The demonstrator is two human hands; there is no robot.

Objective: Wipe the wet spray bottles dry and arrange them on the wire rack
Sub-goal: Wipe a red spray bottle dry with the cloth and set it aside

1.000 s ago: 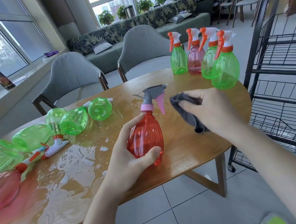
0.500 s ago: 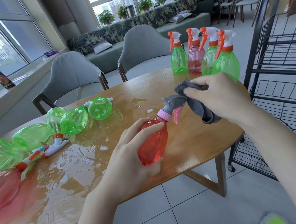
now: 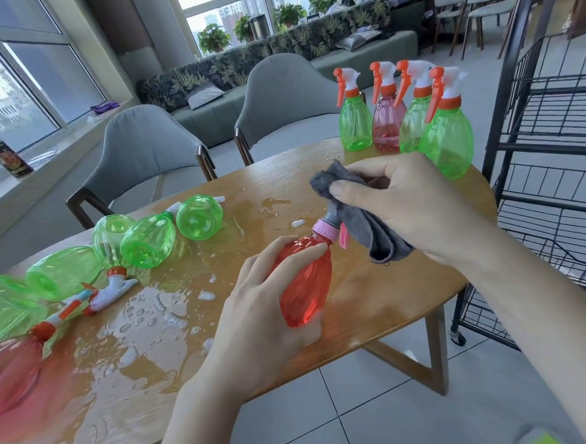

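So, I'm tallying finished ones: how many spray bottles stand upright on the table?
4, grouped at the table's far right end near the wire rack: a green bottle, a pink bottle, a second green bottle and the nearest green bottle. None looks hidden.

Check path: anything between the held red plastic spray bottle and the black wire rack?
Partly. The right hand with the grey cloth sits on the rack side of the red plastic spray bottle, held by the left hand. Four upright spray bottles crowd the table's far right corner; nearer that, the edge looks open.

2 grey chairs behind wet wooden table
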